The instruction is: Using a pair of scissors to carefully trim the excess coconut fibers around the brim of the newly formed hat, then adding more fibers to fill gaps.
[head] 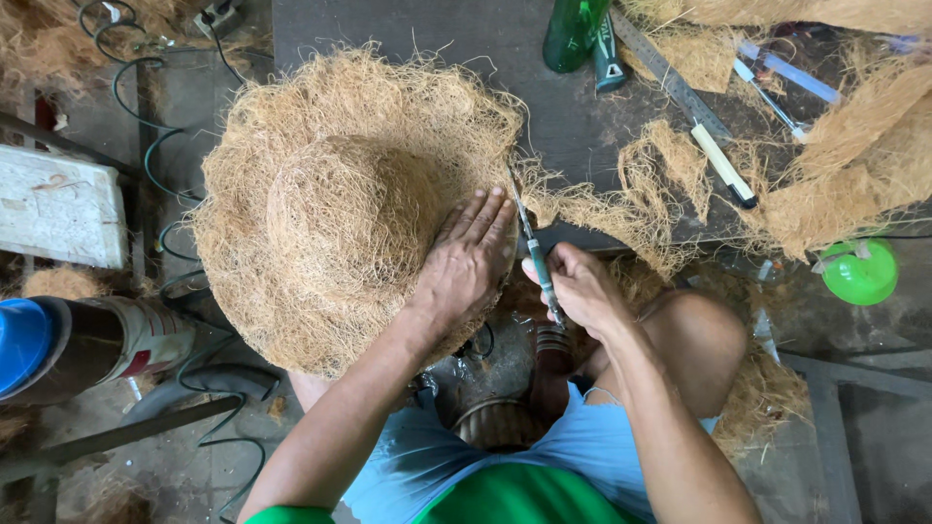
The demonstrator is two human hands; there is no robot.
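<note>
While the left hand point(466, 257) lies flat with fingers spread on the brim of a coconut-fibre hat point(340, 204), pinning it against the near edge of the dark worktop point(573, 126), the right hand point(582, 286) is closed around a slim green-handled blade point(534, 252) whose tip meets the brim's ragged edge. Trimmed fibre scraps point(650, 184) lie along that same edge, beside a metal ruler point(670, 78) and a cream-handled marker point(723, 165), kept within reach; a green bottle point(573, 34) stands at the far edge.
</note>
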